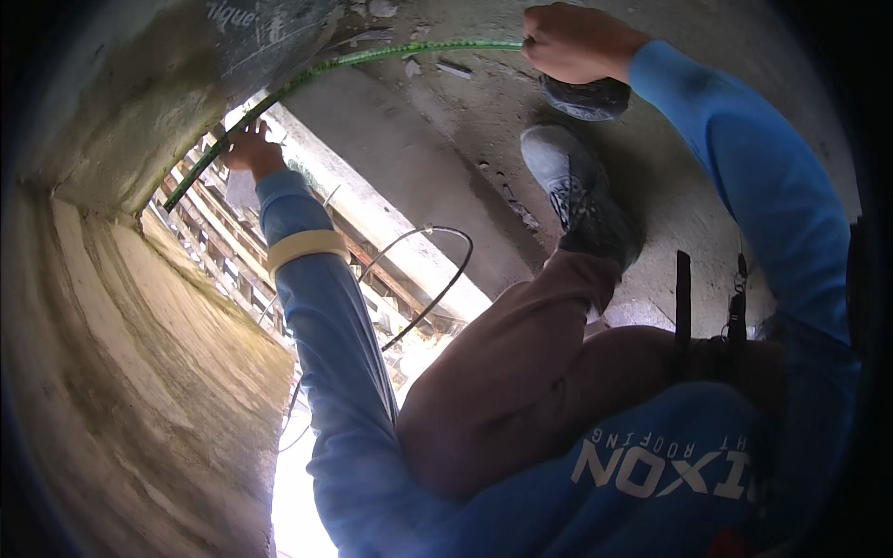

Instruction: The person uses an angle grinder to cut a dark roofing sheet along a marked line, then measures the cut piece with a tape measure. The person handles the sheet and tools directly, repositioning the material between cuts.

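A long, thin green strip [372, 54] bows across the top of the view beside a concrete face; its exact kind does not show. At its right end my right hand [579, 44] is closed in a fist around it. Near the other end my left hand [249, 151] has its fingers at the strip, some partly raised, and seems to grip it. The strip's darker end runs past this hand, down and left over the gap. Around my left sleeve sits a cream ring [307, 247] like a roll of tape.
A rough concrete wall [139, 307] rises at the left. Beyond a pale ledge [372, 200], wooden slats [223, 219] show through a bright opening. A dark thin cable [462, 265] loops near my left forearm. My grey shoe [563, 172] rests on the dusty concrete floor, with debris [456, 70] beyond.
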Tool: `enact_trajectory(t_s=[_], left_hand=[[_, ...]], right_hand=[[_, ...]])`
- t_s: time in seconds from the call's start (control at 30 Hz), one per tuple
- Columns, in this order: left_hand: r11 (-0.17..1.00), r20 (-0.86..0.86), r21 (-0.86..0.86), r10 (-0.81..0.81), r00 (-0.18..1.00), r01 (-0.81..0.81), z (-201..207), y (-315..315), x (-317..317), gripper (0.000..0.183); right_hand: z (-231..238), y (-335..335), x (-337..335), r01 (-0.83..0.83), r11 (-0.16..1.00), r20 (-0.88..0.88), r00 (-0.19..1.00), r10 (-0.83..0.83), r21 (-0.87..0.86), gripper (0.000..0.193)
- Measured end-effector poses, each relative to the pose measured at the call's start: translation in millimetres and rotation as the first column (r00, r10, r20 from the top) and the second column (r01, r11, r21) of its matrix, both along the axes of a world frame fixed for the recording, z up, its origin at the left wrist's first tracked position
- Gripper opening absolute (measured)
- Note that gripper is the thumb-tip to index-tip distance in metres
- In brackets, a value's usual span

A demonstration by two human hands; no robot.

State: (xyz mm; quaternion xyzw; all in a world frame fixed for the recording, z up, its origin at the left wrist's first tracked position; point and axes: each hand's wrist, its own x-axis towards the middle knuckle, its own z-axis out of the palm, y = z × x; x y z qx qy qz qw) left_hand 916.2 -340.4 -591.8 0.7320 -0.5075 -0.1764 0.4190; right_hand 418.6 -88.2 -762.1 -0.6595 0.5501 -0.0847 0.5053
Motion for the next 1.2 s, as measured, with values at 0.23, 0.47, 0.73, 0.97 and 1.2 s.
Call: enact_trajectory(t_s=[0.23, 0.47, 0.73, 0.97, 1.2], left_hand=[[0.988, -0.242, -0.156, -0.033, 0.97, -0.005, -0.4, 14.3, -71.7, 0.046], [0.964, -0.169, -0.266, -0.013, 0.985, -0.033, 38.0, 5.1, -69.9, 0.037], [0.962, 0.115, -0.269, 0.081, 0.99, -0.048, 32.4, 13.5, -31.6, 0.042], [0.993, -0.063, -0.078, 0.081, 0.995, -0.085, 8.6, 20.8, -69.0, 0.038], [0.998, -0.157, -0.047, 0.033, 0.987, -0.041, -20.3, 20.0, -53.2, 0.024]], right_hand=[[-31.0, -16.7, 14.9, -0.043, 0.965, -0.007, 0.999, 0.042, -0.257, 0.031], [-44.2, -28.9, 21.4, 0.092, 0.884, 0.143, 0.989, -0.029, -0.457, 0.03], [-43.8, -35.2, 38.0, -0.044, 0.865, 0.092, 0.99, 0.103, -0.5, 0.027], [-39.0, -35.3, 49.4, 0.045, 0.905, 0.175, 0.984, 0.032, -0.423, 0.029], [-28.3, -31.1, 57.8, 0.054, 0.955, 0.221, 0.975, 0.013, -0.293, 0.03]])
